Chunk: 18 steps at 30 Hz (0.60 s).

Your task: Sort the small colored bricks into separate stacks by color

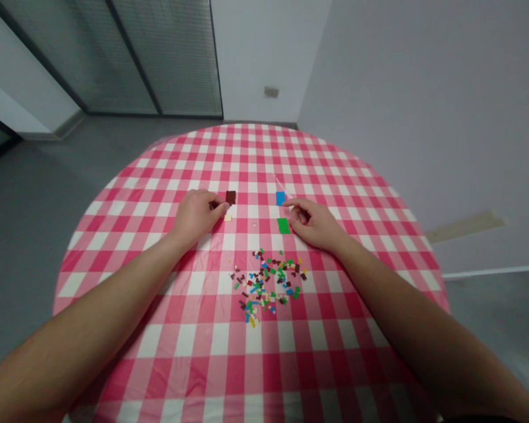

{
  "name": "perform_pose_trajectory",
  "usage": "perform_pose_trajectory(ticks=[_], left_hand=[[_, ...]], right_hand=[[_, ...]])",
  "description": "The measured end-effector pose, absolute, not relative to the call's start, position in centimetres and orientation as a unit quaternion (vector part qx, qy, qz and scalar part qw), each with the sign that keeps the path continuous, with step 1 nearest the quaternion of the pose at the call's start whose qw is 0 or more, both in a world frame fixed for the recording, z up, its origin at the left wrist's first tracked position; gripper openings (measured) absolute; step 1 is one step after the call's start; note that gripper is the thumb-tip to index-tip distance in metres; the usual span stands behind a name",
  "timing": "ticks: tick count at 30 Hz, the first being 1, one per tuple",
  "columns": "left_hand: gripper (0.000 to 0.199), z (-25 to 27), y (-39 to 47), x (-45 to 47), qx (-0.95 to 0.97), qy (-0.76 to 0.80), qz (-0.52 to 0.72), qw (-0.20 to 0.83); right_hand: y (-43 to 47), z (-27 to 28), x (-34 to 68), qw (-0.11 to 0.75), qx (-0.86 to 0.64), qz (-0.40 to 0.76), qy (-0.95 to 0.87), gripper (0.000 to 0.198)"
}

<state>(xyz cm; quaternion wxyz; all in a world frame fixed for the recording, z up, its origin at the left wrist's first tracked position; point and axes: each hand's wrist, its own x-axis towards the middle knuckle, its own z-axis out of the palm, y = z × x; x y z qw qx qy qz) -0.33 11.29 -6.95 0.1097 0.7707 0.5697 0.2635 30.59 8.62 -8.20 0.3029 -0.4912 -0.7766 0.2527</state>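
My left hand (199, 212) rests at the left side of a dark brown block patch (231, 197), thumb and forefinger brought together at its lower left corner. Whether a small piece is between those fingertips I cannot make out. Just below the thumb lies a cream block patch (228, 218). On the other side, my right hand (315, 223) has its forefinger stretched towards the lower right corner of a blue block patch (280, 198). Its thumb lies lower, at the right edge of a green block patch (283, 225). A gap shows between that thumb and forefinger; the other fingers are curled.
Nearer to me, many small loose building bricks (264, 282) in brown, green, blue, white and yellow lie scattered. A tiny pale piece (254, 224) sits between the hands. The round table has a pink-and-white checked cloth (264, 364). Walls stand behind and to the right.
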Motion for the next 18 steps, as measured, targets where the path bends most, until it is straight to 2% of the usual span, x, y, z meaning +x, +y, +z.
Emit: perform_pose_trajectory(ticks=[9, 18], left_hand=[[0.027, -6.98, 11.37, -0.30, 0.772, 0.571, 0.263, 0.097], [0.027, -6.87, 10.81, -0.98, 0.784, 0.539, 0.278, 0.131]], right_hand=[[8.68, -8.23, 30.56, 0.302, -0.494, 0.258, -0.773, 0.037], [8.63, -8.18, 30.71, 0.309, -0.486, 0.267, -0.773, 0.040]])
